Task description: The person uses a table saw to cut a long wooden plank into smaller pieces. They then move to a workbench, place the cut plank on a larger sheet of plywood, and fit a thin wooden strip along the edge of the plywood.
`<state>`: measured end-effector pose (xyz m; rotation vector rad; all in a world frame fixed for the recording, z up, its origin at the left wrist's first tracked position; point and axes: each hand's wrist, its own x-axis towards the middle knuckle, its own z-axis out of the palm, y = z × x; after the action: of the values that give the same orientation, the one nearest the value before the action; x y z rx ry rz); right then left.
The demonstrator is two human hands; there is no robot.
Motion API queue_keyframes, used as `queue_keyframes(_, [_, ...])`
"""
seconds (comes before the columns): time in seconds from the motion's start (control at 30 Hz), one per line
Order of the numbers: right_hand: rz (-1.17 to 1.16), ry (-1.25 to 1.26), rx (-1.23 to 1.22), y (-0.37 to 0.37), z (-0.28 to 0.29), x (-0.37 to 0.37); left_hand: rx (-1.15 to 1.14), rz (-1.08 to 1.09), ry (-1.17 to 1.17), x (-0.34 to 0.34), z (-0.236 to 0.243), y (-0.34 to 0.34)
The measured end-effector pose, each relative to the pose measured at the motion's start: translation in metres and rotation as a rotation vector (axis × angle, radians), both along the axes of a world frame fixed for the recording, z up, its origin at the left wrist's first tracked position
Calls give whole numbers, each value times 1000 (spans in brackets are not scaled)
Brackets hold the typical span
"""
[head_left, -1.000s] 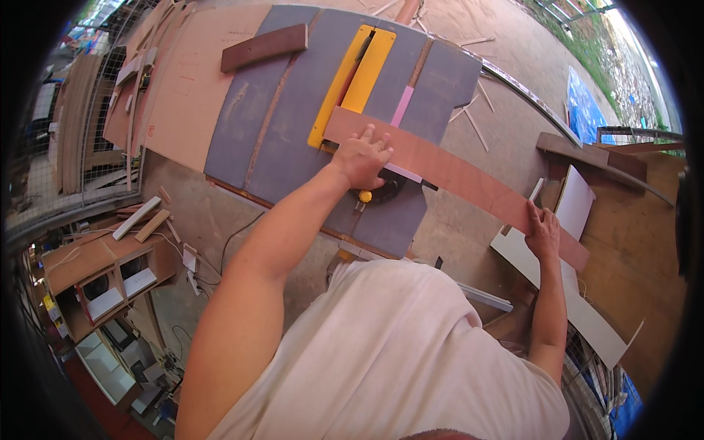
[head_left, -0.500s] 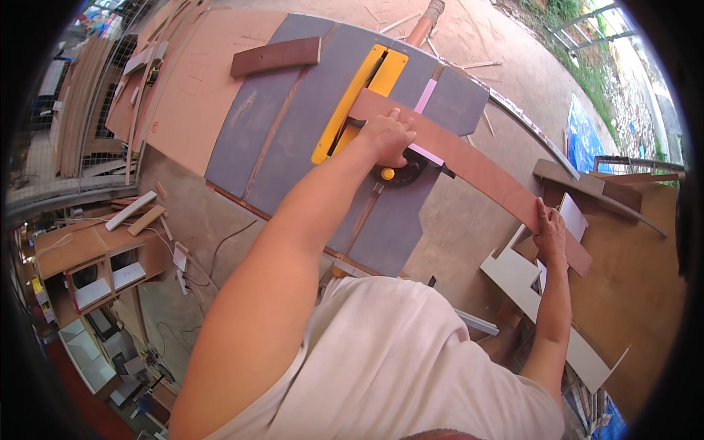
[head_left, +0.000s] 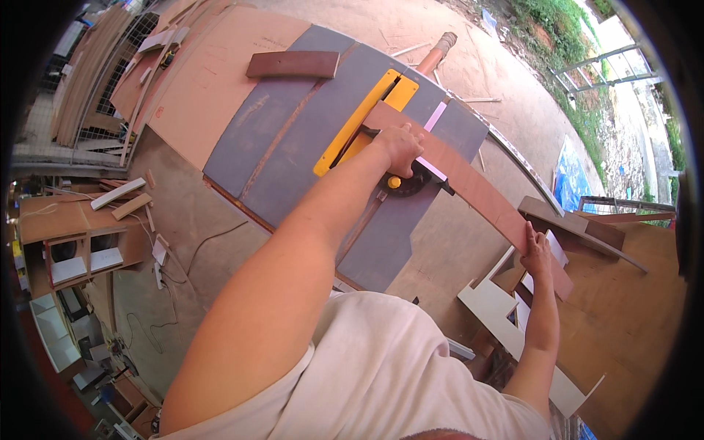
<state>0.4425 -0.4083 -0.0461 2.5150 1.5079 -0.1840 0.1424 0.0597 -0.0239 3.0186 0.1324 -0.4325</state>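
A long reddish-brown board (head_left: pixel 477 191) lies across the grey saw table (head_left: pixel 268 136), its left end over the yellow insert plate (head_left: pixel 348 117) with the dark blade slot. My left hand (head_left: pixel 400 150) presses and grips the board against a black mitre gauge (head_left: pixel 407 183) with a pink-faced fence and yellow knob. Near the board's right end, beyond the table, my right hand (head_left: pixel 535 253) holds its edge, index finger along the face. The blade itself is mostly hidden.
A short dark board (head_left: pixel 292 64) rests at the far left of the saw table, beside a large sheet panel (head_left: pixel 198 88). Open wooden cabinets (head_left: pixel 84 235) and a cord are at left; panels (head_left: pixel 616 315) at right. A metal rail (head_left: pixel 521 161) runs along the back right.
The board, gauge and both hands have moved forward along the blade slot, away from my body. The camera's view has also shifted, with the table's far edge lower in the picture.
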Motion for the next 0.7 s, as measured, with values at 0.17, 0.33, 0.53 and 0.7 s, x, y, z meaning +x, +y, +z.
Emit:
queue_keyframes(0.17, [5, 15, 9, 5, 5, 2, -6, 10, 71, 6, 5, 2])
queue_keyframes(0.33, [-6, 45, 6, 6, 7, 2, -42, 15, 43, 3, 7, 2])
queue_keyframes(0.53, [-54, 45, -50, 9, 2, 6, -68, 14, -18, 9, 0, 7])
queue_keyframes(0.7, [-44, 23, -61, 17, -2, 29, -92, 78, -75, 30, -8, 17])
